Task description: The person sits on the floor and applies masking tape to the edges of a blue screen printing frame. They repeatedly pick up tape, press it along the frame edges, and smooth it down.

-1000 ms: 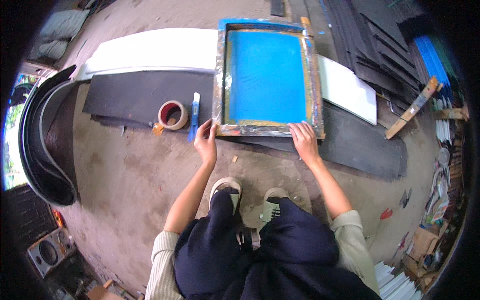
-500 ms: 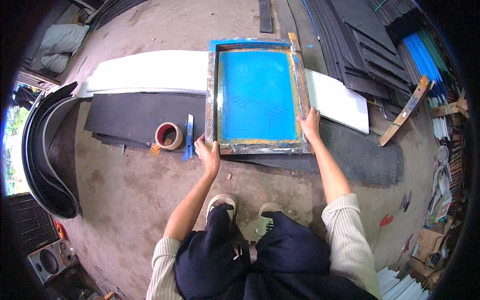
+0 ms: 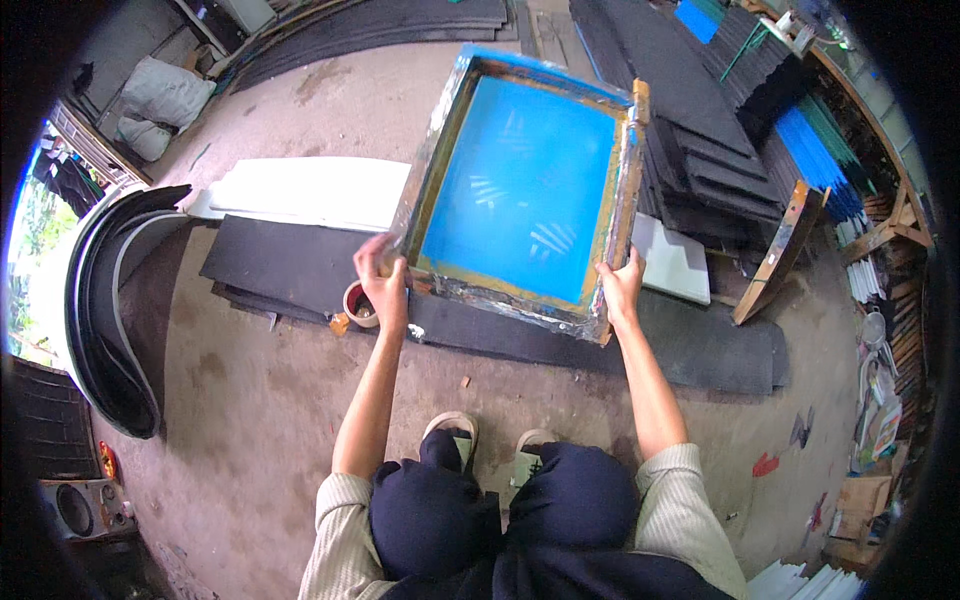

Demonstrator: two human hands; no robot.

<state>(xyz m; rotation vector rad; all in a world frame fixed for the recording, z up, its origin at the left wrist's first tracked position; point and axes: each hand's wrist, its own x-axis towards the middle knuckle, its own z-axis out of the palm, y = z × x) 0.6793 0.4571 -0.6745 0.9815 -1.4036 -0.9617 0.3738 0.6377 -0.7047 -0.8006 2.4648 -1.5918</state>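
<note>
Between my two hands a wooden screen printing frame (image 3: 522, 190) is held up, tilted and turned over the stacked sheets. Its blue mesh shows several small groups of pale diagonal stripes, and paint smears coat the wood. My left hand (image 3: 382, 282) is closed on its near left corner, slightly blurred. My right hand (image 3: 622, 292) grips the right side close to the near right corner. Just left of my left hand, partly covered by it, a roll of tape (image 3: 351, 312) stands on the edge of the black sheets. A small white thing (image 3: 415, 332) lies by my left wrist.
White sheets (image 3: 310, 190) lie on black sheets (image 3: 275, 262) across the floor, coming out again at right as a white sheet end (image 3: 672, 262). Curled black sheets (image 3: 105, 310) stand at left. A wooden piece (image 3: 782, 255) leans at right beside dark stacks (image 3: 715, 175). A speaker (image 3: 85, 508) sits lower left.
Both hands have raised the frame off the sheets and turned it clockwise. Its stripe marks went from dark to pale. The blue cutter beside the tape roll is no longer visible.
</note>
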